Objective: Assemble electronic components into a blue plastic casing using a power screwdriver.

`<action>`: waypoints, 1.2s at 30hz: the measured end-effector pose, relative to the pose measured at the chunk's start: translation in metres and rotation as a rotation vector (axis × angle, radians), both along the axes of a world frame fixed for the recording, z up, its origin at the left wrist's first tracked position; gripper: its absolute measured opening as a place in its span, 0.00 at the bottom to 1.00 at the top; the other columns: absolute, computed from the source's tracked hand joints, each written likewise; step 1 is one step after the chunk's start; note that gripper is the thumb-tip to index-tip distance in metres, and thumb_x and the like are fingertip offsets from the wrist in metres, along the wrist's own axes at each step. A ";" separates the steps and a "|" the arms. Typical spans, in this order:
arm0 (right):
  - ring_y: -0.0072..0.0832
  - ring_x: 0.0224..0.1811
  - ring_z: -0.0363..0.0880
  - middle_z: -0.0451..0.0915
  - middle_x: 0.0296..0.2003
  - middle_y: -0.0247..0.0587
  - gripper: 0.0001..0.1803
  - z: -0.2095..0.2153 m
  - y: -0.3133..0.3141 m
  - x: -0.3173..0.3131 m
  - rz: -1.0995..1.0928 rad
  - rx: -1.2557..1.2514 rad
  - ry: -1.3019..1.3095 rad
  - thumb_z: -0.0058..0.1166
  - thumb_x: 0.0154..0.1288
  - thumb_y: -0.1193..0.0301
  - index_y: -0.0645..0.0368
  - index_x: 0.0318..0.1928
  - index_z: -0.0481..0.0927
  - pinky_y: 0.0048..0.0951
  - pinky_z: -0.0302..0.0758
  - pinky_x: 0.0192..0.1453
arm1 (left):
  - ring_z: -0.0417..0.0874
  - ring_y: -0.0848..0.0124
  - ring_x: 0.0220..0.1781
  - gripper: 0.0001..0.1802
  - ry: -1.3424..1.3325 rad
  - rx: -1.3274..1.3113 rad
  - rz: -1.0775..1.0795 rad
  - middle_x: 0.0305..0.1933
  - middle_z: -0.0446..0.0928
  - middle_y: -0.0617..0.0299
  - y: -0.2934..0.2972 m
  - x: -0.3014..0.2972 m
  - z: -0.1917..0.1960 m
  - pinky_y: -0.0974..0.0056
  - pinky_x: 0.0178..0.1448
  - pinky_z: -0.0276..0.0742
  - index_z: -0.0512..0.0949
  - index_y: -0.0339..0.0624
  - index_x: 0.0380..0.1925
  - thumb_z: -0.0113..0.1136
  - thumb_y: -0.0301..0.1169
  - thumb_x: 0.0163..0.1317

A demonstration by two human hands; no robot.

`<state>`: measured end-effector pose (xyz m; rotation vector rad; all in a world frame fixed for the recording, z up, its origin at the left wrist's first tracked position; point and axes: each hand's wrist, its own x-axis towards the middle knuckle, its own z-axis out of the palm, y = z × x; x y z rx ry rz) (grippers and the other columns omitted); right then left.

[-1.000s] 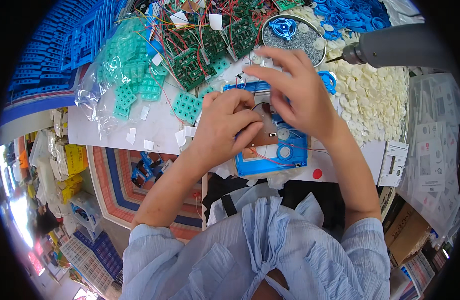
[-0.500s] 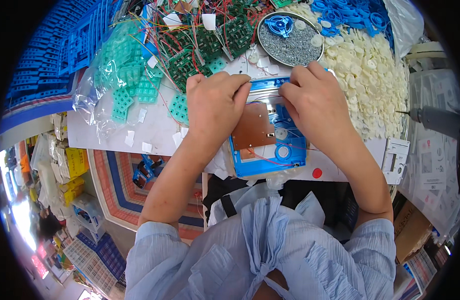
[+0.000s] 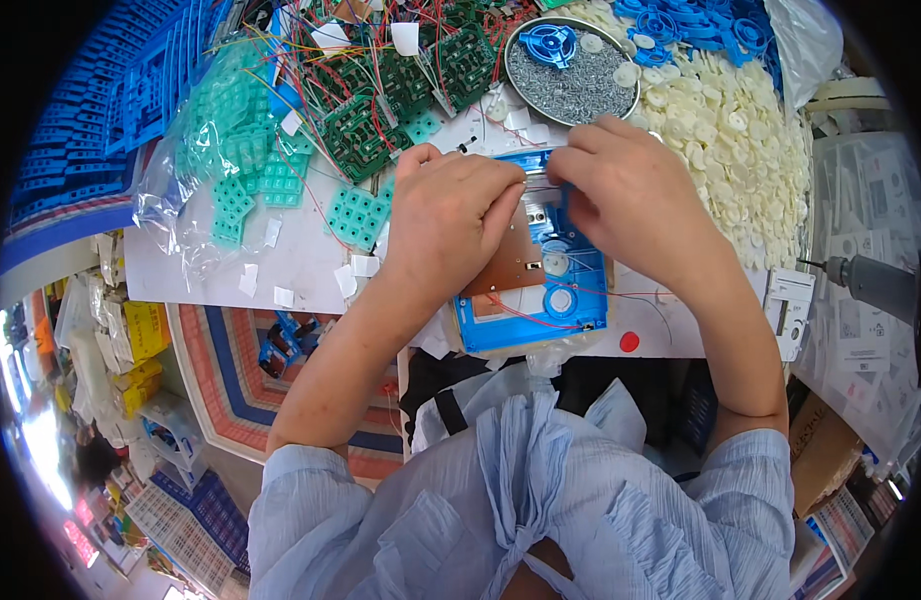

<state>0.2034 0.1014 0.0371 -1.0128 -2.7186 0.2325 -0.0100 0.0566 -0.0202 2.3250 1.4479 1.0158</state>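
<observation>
- The blue plastic housing [image 3: 570,300] lies flat and open side up at the near edge of the white table [image 3: 310,255], its far end hidden under both hands.
- A brown circuit board [image 3: 510,270] sits in the housing's left half, partly covered by the left hand [image 3: 450,215].
- Two round white-ringed parts [image 3: 557,282] lie in its right half, one behind the other.
- Thin red wires [image 3: 525,312] cross the near part of the housing.
</observation>
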 end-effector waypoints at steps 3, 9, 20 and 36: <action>0.39 0.44 0.80 0.80 0.35 0.39 0.09 0.000 -0.001 0.011 -0.023 -0.020 -0.038 0.66 0.50 0.73 0.57 0.34 0.83 0.39 0.80 0.48 | 0.84 0.67 0.39 0.02 -0.031 -0.043 -0.014 0.38 0.87 0.67 -0.002 0.000 0.002 0.52 0.58 0.64 0.84 0.50 0.35 0.67 0.32 0.63; 0.37 0.42 0.80 0.79 0.33 0.37 0.06 -0.008 -0.008 0.015 -0.090 0.012 0.036 0.66 0.52 0.72 0.56 0.32 0.83 0.38 0.81 0.44 | 0.82 0.65 0.39 0.05 -0.065 -0.084 -0.044 0.37 0.86 0.64 -0.005 0.000 0.002 0.53 0.60 0.63 0.86 0.48 0.39 0.67 0.30 0.64; 0.39 0.42 0.82 0.80 0.32 0.39 0.05 -0.019 -0.013 -0.005 -0.062 0.142 -0.128 0.65 0.48 0.72 0.58 0.27 0.83 0.38 0.83 0.38 | 0.78 0.65 0.37 0.03 -0.085 -0.158 -0.052 0.31 0.81 0.66 -0.008 -0.001 0.006 0.51 0.60 0.61 0.85 0.50 0.37 0.66 0.33 0.65; 0.43 0.33 0.84 0.81 0.29 0.45 0.07 0.010 -0.030 -0.007 -0.082 -0.366 0.014 0.64 0.56 0.73 0.60 0.34 0.79 0.41 0.80 0.39 | 0.77 0.64 0.35 0.05 -0.128 -0.161 -0.030 0.28 0.78 0.64 -0.009 0.000 0.002 0.53 0.59 0.62 0.84 0.48 0.39 0.64 0.33 0.66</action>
